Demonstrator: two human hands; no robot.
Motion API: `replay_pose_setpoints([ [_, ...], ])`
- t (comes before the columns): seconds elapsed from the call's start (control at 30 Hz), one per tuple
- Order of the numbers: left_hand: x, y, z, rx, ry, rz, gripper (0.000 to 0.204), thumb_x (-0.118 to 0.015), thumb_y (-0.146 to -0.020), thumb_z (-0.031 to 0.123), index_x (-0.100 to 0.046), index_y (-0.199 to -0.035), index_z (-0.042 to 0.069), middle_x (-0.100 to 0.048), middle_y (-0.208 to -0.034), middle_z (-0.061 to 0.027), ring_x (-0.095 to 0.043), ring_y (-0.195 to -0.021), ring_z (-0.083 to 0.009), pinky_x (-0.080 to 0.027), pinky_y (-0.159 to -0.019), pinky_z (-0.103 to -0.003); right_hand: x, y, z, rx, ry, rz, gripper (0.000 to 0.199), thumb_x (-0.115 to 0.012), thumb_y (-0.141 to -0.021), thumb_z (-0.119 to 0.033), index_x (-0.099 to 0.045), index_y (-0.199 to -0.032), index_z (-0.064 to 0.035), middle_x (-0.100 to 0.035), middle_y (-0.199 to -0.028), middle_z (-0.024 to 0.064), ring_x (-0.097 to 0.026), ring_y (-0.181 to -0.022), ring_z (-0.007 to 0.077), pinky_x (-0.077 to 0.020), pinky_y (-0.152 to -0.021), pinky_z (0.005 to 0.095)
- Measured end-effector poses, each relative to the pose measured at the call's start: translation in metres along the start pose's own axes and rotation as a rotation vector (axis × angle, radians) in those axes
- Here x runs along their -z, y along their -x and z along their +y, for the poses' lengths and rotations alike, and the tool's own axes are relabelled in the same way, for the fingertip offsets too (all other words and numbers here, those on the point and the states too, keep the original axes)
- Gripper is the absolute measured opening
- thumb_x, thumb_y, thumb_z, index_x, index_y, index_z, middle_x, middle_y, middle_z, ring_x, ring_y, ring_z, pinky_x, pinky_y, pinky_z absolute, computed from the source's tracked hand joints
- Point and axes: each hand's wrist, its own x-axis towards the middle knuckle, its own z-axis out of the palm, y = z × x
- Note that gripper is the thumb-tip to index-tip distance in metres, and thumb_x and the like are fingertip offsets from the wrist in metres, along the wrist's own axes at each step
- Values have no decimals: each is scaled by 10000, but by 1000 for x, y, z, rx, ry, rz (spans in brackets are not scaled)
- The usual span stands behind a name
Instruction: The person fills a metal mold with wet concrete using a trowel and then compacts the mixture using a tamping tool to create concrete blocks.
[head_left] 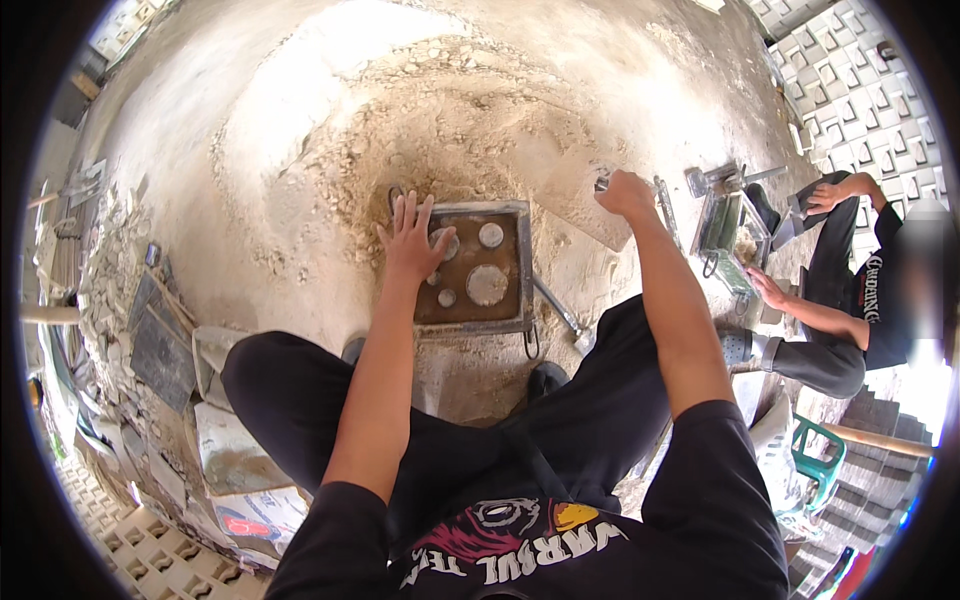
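Head view: left hand (410,238) palm down, fingers spread, over the upper-left corner of a square frame (525,262); can't tell how hard it bears. Frame sits under and right of that hand, filled with brown packed sand (463,268), round pale discs (487,285) showing in it; one disc is right at the fingers. Right hand (628,195) curled round a small grey item (601,183), mostly hidden, can't tell what.

Edges: frame's right rim runs between the hands. Sandy ground opens out left of left hand and beyond both.

Around: flat sheet (590,222) just beside right hand on its left; dark bar (667,210) just right of it. Long tool (562,312) angles off the frame's right side, bodyward of right hand. Wire loop (531,345) at the frame's near-right corner. Own legs flank the frame, bodyward of both hands. Second frame (735,235) right of right hand, co-worker (835,260) seated past it.

Surface/room: dusty ground, loose sand heap (450,120) beyond the hands; dark slab (165,345) well left of left hand; patterned block wall (860,100) far right.
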Motion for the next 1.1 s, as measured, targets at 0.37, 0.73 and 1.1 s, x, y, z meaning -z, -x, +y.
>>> replay_pose_setpoints([
  [0.37,9,-9,8,-25,90,71,802,-595,-799,616,-385,-1441,182,-309,-1510,-130,-250,-1411,-331,-336,-1060,-485,-75,-149,-65,47,-165,-94,449,-647,-778,-371,-656,-1084,-42,-654,-1124,175,-620,-1065,317,-501,-901,415],
  [0.73,7,-8,3,-36,112,133,726,-608,-826,552,-432,-1413,161,-365,-1478,-138,-302,-1386,-344,-348,-1052,-475,-73,-151,-64,238,-274,13,488,-662,-749,-393,-660,-936,57,-658,-975,271,-645,-938,389,-508,-820,441],
  [1.1,6,2,5,-47,91,161,616,-501,-911,501,-430,-1411,147,-354,-1486,-130,-278,-1397,-338,-326,-1072,-487,-8,-25,-51,259,-457,119,468,-659,-761,-436,-678,-906,8,-672,-896,237,-649,-898,384,-511,-789,433],
])
